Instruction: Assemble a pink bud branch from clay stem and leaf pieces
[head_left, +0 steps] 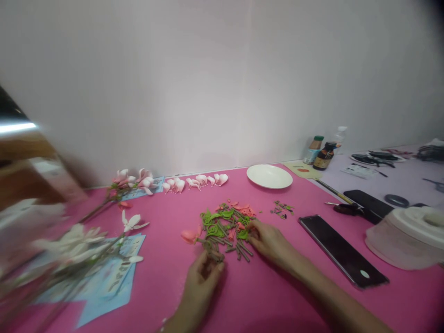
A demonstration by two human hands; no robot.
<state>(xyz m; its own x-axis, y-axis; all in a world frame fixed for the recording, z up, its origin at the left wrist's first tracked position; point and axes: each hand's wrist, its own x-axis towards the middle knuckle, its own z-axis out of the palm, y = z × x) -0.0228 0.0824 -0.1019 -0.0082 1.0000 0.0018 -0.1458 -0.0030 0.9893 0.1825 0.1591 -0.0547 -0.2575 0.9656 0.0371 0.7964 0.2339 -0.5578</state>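
Note:
My left hand (204,277) is closed in a pinch around a short brown flower stem (212,253), and a coral-pink bud (190,236) points left from its far end. Beyond it lies a loose pile of green curled pieces (213,226), brown stem pieces (243,249) and coral petals (245,210) on the pink table. At the pile's right edge, my right hand (267,240) has its thumb and fingers together beside a green piece (242,234). Whatever those fingers hold is too small to make out.
White and pink artificial flowers (133,223) on branches lie at left, over blue papers (120,277). Pale pink petals (201,180) line the wall. A white plate (269,176), phone (342,249), scissors (348,209), bottles (324,156) and a white lidded container (402,238) are to the right.

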